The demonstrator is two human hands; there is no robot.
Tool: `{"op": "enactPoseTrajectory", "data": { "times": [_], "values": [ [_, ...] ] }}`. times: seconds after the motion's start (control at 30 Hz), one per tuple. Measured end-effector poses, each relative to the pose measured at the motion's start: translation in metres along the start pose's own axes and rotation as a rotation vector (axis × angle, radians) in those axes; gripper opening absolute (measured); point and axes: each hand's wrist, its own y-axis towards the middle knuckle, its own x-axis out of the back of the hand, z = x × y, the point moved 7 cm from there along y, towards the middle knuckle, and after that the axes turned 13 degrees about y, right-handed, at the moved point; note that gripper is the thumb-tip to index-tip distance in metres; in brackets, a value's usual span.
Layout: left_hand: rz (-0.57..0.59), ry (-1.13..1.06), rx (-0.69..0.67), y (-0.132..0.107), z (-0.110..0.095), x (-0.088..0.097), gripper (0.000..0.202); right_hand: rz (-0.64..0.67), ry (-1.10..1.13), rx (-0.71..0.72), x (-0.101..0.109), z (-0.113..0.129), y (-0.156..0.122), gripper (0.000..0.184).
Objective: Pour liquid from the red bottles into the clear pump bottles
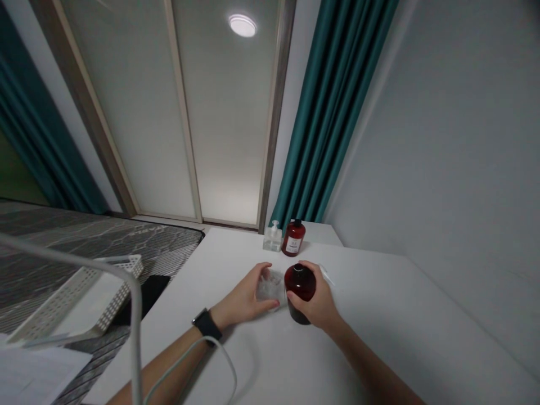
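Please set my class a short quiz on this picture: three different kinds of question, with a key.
1. True or false: the black wristwatch is on the right wrist.
2. Which hand holds the round dark red bottle?
3. Fill the gap: the clear pump bottle stands beside an upright red bottle with a white ___.

Key: 1. False, it is on the left wrist. 2. The right hand. 3. Label.

Above the white rectangular tabletop (219, 360) is a round bottle of translucent dark-red plastic (300, 285); left of the tabletop lies a grey mattress (84, 247) with pale veined patterning, and behind it hang teal fabric curtains (333, 112).
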Motion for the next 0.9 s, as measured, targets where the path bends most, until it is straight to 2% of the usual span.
{"op": "enactPoseTrajectory", "data": {
  "times": [0.13,0.3,0.47,0.67,0.9],
  "values": [
    [0.024,0.031,-0.031,-0.002,-0.007,-0.003,0.077,0.184,-0.137,0.048,0.004,0.011,0.000,0.065],
    [0.066,0.096,-0.090,-0.003,-0.014,-0.007,0.077,0.392,-0.194,0.098,0.009,0.028,-0.003,0.069],
    [0.127,0.281,-0.078,-0.004,-0.019,-0.011,0.071,0.553,-0.261,0.011,0.010,0.037,-0.010,0.075],
    [0.185,0.269,-0.148,-0.005,-0.028,-0.019,0.074,0.662,-0.389,-0.068,0.010,0.038,-0.019,0.071],
    [0.140,0.385,-0.232,-0.006,-0.035,-0.022,0.073,0.748,-0.487,-0.119,0.011,0.042,-0.020,0.065]
  ]
}}
